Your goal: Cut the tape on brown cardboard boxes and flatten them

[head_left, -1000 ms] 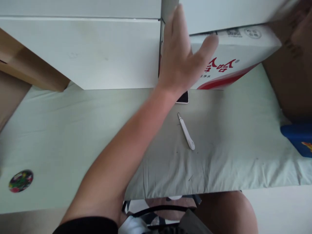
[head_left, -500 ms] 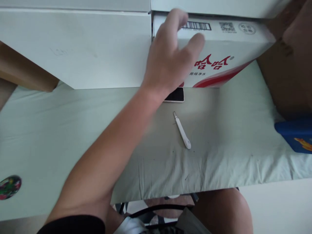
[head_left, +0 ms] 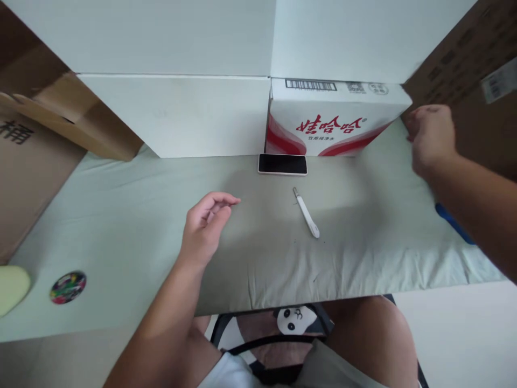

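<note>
My left hand hovers over the pale green cloth, fingers loosely curved, thumb apart from them and nothing between. To the right, my right hand is raised with curled fingers beside the right end of a white carton with red lettering. Its inner side is turned away, so whether it holds anything is hidden. A phone with a dark screen lies in front of the carton. Nearer to me rests a slim white-handled tool with a narrow metal tip, touched by neither hand.
White panels stand along the back, left of and above the carton. Brown cardboard boxes flank the cloth at left and right. A colourful round disc lies front left, and a blue object is partly behind my right forearm.
My left hand has drawn back from the carton's top toward me. My right hand has come into view at the right. The camera view has shifted, showing more of the back and left.
</note>
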Tool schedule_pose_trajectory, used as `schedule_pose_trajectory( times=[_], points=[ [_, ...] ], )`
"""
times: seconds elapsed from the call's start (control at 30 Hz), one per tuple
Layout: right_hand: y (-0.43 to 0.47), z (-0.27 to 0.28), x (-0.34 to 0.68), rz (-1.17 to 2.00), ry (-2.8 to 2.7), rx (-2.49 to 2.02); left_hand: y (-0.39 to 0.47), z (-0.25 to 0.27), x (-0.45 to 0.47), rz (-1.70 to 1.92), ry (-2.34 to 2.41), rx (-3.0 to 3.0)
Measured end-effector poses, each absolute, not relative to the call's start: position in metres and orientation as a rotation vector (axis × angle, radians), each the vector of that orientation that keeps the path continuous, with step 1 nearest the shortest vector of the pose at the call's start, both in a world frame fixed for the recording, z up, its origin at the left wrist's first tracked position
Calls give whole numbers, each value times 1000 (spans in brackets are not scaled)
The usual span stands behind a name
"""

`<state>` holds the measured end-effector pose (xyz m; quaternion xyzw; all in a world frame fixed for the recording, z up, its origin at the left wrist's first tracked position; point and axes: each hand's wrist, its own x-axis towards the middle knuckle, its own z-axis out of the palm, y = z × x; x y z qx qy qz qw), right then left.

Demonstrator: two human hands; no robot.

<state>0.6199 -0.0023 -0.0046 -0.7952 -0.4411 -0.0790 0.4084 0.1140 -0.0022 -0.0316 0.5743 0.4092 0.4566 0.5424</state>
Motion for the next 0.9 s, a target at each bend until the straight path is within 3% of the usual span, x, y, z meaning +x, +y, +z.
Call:
schedule_pose_trajectory(
  times=[0.1, 0.27, 0.5, 0.9],
  points=[
    [-24, -4, 580, -174, -1082, -2088, -1, -30, 102, 1199, 966, 1224],
    [-26, 2, 483, -17, -1581, -1977, 12, -26, 76, 1396, 1001, 1024],
    [9, 2, 340, 102, -2392, -1383, 25, -22, 26, 1562, 1020, 803],
    [135, -17, 117, 220, -2542, -1178, 8, -20, -47, 1680, 1057, 656]
  ],
)
